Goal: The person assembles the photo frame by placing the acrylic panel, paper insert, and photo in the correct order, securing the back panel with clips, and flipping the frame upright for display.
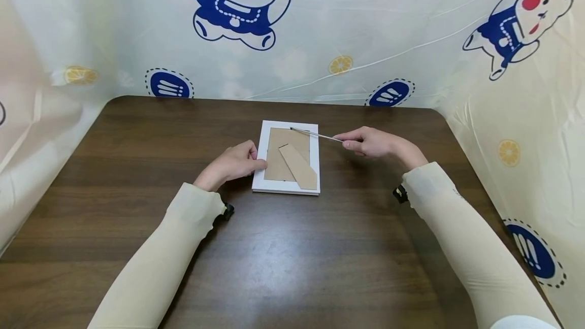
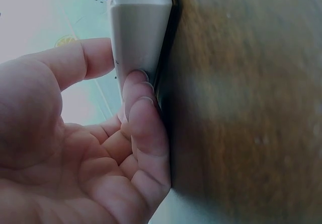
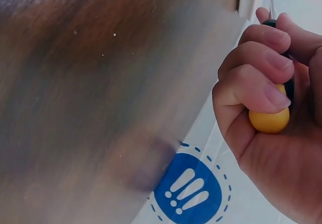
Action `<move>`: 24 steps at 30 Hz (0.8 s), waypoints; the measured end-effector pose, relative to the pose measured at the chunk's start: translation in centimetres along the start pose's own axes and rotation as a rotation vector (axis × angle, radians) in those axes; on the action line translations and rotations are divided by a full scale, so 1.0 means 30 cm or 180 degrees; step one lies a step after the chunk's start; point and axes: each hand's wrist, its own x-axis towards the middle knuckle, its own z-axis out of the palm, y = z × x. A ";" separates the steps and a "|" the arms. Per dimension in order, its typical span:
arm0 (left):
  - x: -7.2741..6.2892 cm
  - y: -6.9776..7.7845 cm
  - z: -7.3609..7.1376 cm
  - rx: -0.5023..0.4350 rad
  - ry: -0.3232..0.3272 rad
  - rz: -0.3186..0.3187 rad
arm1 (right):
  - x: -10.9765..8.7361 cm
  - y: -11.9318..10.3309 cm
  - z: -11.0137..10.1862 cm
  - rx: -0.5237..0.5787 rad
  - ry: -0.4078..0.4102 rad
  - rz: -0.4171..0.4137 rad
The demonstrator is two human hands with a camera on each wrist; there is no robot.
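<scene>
A white picture frame (image 1: 259, 183) lies face down on the table, its brown backing board (image 1: 276, 138) and slanted easel leg (image 1: 301, 169) facing up. My left hand (image 1: 235, 160) holds the frame's left side, thumb on the top face and fingertips against the side edge, as the left wrist view shows. My right hand (image 1: 372, 142) grips a screwdriver by its yellow and black handle (image 3: 269, 121). The thin metal shaft (image 1: 315, 134) reaches left across the frame, and its tip is at the upper edge of the backing board.
The dark wood table (image 1: 283, 258) extends around the frame. Behind it and along the sides hangs a pale plastic sheet (image 1: 365, 19) printed with cartoon bears and lemon slices. Dark wrist devices (image 1: 400, 194) sit at both cuffs.
</scene>
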 end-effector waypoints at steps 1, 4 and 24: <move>0.000 0.000 0.000 0.0007 0.0003 -0.0003 | 0.000 0.000 0.002 -0.0070 0.0020 -0.0017; -0.001 0.000 -0.001 0.0009 0.0026 -0.0009 | 0.002 -0.003 0.009 -0.0341 0.0076 -0.0083; -0.012 0.006 -0.004 -0.0002 0.0023 -0.0031 | 0.002 -0.023 0.047 -0.1110 0.0091 -0.0118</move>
